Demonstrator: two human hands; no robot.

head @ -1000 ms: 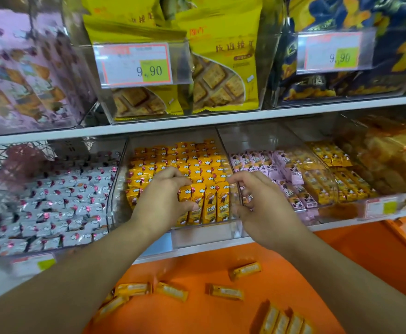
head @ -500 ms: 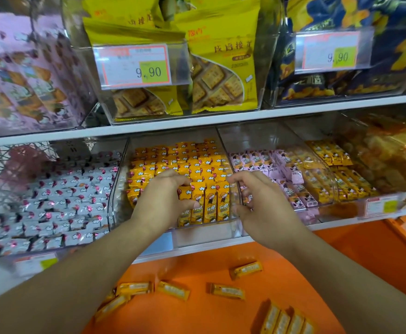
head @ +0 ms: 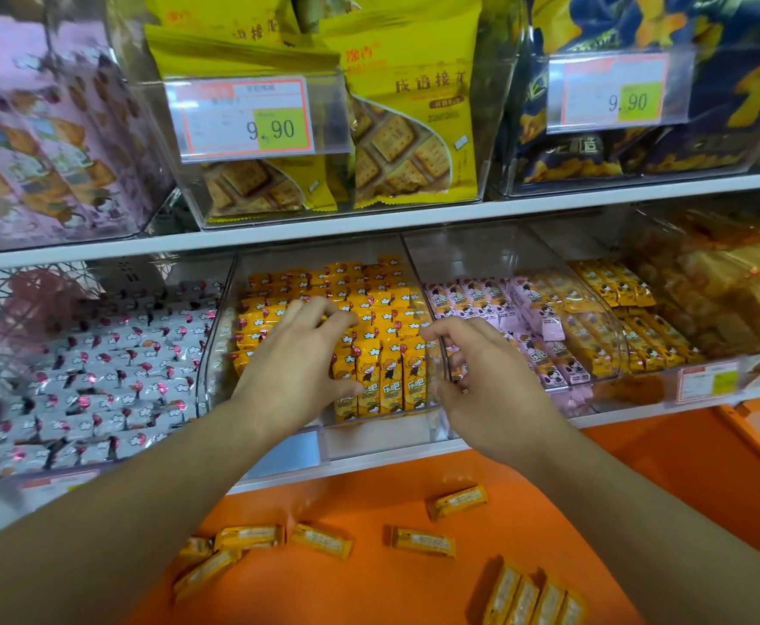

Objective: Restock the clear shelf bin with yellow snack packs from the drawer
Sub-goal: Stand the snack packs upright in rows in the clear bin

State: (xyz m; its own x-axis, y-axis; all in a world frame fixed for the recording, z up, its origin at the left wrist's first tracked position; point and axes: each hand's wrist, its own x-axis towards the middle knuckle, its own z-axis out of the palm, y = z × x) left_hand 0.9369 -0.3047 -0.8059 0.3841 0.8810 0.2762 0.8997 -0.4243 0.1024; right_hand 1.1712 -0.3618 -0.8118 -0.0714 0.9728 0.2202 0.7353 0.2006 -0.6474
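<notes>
Since the frame a second earlier almost nothing had shifted: your left hand (head: 299,358) had crept slightly further over the packs, its fingers a little more splayed, while your right hand (head: 482,381) kept its place at the bin's right wall. Your left hand lay spread, palm down, on the small yellow foil-wrapped snack packs (head: 378,336) filling the clear plastic shelf bin (head: 369,437) in the middle of the lower shelf, fingers straight and pressing rather than gripping. Your right hand hovered with loosely curled fingers by the bin's front right corner, holding nothing that I could see. You appeared to be at the tidying step, squaring up the rows you had loaded. The bin looked well filled, yet more yellow snack packs (head: 421,541) lay loose in the open orange drawer (head: 639,489) below, a scatter on the left and a tight row near the bottom edge. Your next move, I judged, called for lifting both hands clear of the bin, reaching down into the drawer, gathering a handful and setting them upright at the front row, keeping them out of the neighbouring clear bin of pink packs (head: 495,304).
</notes>
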